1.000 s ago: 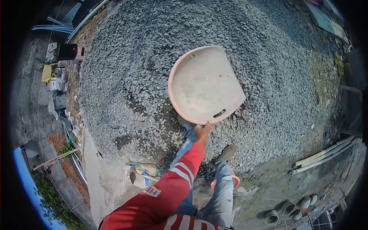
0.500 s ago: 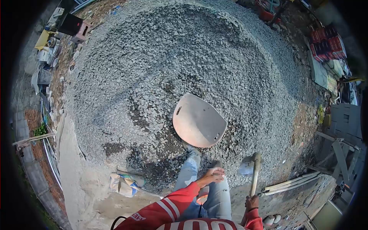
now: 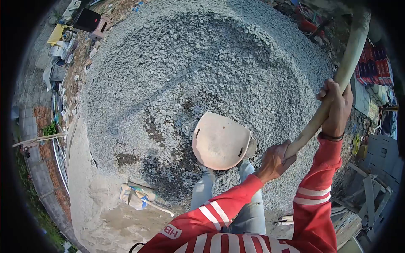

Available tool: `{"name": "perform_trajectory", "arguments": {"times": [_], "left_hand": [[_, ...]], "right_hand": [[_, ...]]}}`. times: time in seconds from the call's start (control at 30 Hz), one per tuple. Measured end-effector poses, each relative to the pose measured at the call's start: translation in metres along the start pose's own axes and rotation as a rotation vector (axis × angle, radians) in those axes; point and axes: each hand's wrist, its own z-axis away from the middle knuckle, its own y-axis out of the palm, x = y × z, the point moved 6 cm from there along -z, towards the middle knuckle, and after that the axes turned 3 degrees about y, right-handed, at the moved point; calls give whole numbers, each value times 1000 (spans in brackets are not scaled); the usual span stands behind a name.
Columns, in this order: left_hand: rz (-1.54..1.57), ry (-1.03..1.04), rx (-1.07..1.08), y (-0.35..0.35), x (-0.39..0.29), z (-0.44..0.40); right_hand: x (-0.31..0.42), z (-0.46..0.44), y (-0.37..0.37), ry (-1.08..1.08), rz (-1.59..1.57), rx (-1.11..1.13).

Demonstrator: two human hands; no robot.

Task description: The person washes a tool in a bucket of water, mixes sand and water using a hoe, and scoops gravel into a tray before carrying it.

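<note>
My left hand (image 3: 276, 162) is wrapped round the lower end of the hoe's long wooden handle (image 3: 311, 128). Higher up the same handle, my right hand (image 3: 337, 105) grips it, arm stretched out to the right. The hoe slants up toward the top right corner, where its head is dim at the dark edge of the view. In front of my legs a pale, scoop-shaped plastic basin (image 3: 221, 141) with slotted handles rests tilted on the gravel pile (image 3: 190, 76), against my feet. No gravel shows in it.
A crumpled sack (image 3: 134, 197) lies at left by a thin stick. Wooden boards and grey panels (image 3: 382, 158) stand at right, with stacked red packages (image 3: 374, 65) above. A black box (image 3: 86, 20) and clutter line the upper left edge.
The hoe has risen from the ground at right to a raised slant. My left hand has left my thigh and taken the handle. My right foot has moved forward beside the basin, which now tilts differently.
</note>
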Motion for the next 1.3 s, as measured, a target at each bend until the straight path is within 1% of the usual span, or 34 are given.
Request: {"name": "perform_trajectory", "arguments": {"times": [0.03,0.07,0.1,0.13,0.17,0.2,0.23,0.27,0.3,0.33,0.37,0.4,0.47,0.53,0.6,0.63,0.67,0.7,0.73,0.77,0.8,0.83,0.87,0.9,0.93,1.0,1.07,1.1,1.17,1.2,1.27,1.3], "left_hand": [[-36,10,-62,-9,6,-35],[-67,-19,-108,-26,10,-69],[-87,-27,-159,-38,27,-97],[-100,-46,-243,-52,40,-116],[-103,-97,-206,-59,68,-126],[-94,-211,-254,-67,96,-127],[-170,-311,-222,-68,130,-116],[-249,-407,-185,-71,167,-102],[-253,-417,-174,-77,193,-88],[-256,-423,-160,-83,215,-69],[-251,-442,-150,-85,229,-45],[-241,-455,-145,-87,238,-32],[-61,-590,-95,-89,253,4],[-51,-628,-94,-104,258,30],[-103,-663,-39,-123,258,53],[-195,-572,-39,-126,276,70],[-193,-572,-44,-129,284,86],[-319,-557,-37,-133,287,105],[-441,-538,-32,-136,282,119],[-359,-608,-12,-143,274,132],[-276,-679,17,-152,265,150],[-308,-608,-15,-158,262,173],[-343,-535,-46,-163,261,200],[-527,-564,17,-167,259,230],[-715,-592,78,-173,257,259],[-679,-703,181,-182,275,322],[-517,-811,144,-200,257,355],[-525,-807,152,-202,251,371],[-440,-789,117,-202,249,386],[-440,-779,126,-196,247,374],[-372,-698,91,-168,234,329],[-451,-585,148,-145,242,309]], "right_hand": [[-8,-42,12,59,-26,97],[-19,-76,28,4,-42,164],[-39,-108,45,-40,3,129],[-70,-132,61,-39,25,87],[-116,-161,76,-24,29,127],[-160,-170,89,-2,256,31],[-223,-178,101,163,514,78],[-291,-168,110,388,653,13],[-338,-156,110,395,711,-83],[-347,-126,112,513,754,-133],[-372,-110,113,469,738,-116],[-367,-86,120,453,812,-135],[-388,-52,126,532,863,-112],[-391,-21,136,522,902,-121],[-398,11,133,528,929,-160],[-408,25,128,539,916,-177],[-428,38,120,585,844,-201],[-449,55,111,633,773,-224],[-456,73,110,614,788,-198],[-455,94,105,595,803,-171],[-430,125,117,702,562,-192],[-442,152,114,691,524,-175],[-428,180,121,748,354,-156],[-426,210,123,816,254,-164],[-440,244,121,855,171,-167],[-440,305,124,1000,133,-171],[-445,361,126,1120,61,-182],[-447,380,125,1136,25,-185],[-442,387,117,1130,47,-194],[-430,379,112,1122,50,-211],[-407,334,91,1002,76,-226],[-414,304,67,737,292,-134]]}}
